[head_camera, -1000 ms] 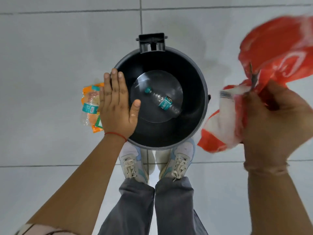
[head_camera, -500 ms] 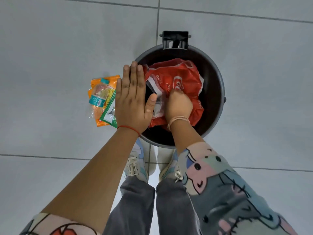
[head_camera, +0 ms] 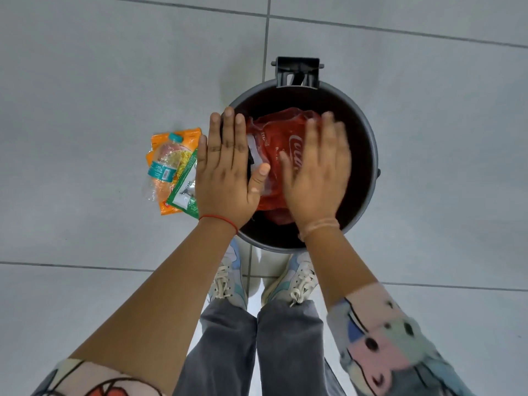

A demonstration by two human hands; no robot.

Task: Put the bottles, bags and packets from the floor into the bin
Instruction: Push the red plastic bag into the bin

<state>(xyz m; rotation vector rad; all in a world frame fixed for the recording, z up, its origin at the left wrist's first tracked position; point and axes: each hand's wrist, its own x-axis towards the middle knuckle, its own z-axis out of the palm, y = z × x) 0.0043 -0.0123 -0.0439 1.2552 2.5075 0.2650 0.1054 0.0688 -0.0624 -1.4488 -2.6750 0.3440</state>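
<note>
I count one clear plastic bottle point(head_camera: 161, 164) and two packets, orange point(head_camera: 183, 144) and green point(head_camera: 184, 190), on the floor. Round grey bin point(head_camera: 368, 155): one red plastic bag point(head_camera: 283, 138). My left hand point(head_camera: 225, 172) and right hand point(head_camera: 317, 172) are spread flat, empty.

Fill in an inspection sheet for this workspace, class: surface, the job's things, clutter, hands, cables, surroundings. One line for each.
Surface: pale grey tiled floor with dark grout lines.
Job's things: round dark bin, open, holding a red plastic bag. Left of the bin, on the floor: a clear plastic bottle lying on an orange packet, with a green packet beside it.
Clutter: nothing seen.
Hands: left hand flat and open, over the bin's left rim; right hand open and blurred, above the red bag; neither holds anything.
Cables: nothing seen.
Surroundings: the person's pale trainers and grey trousers, below the bin.
</note>
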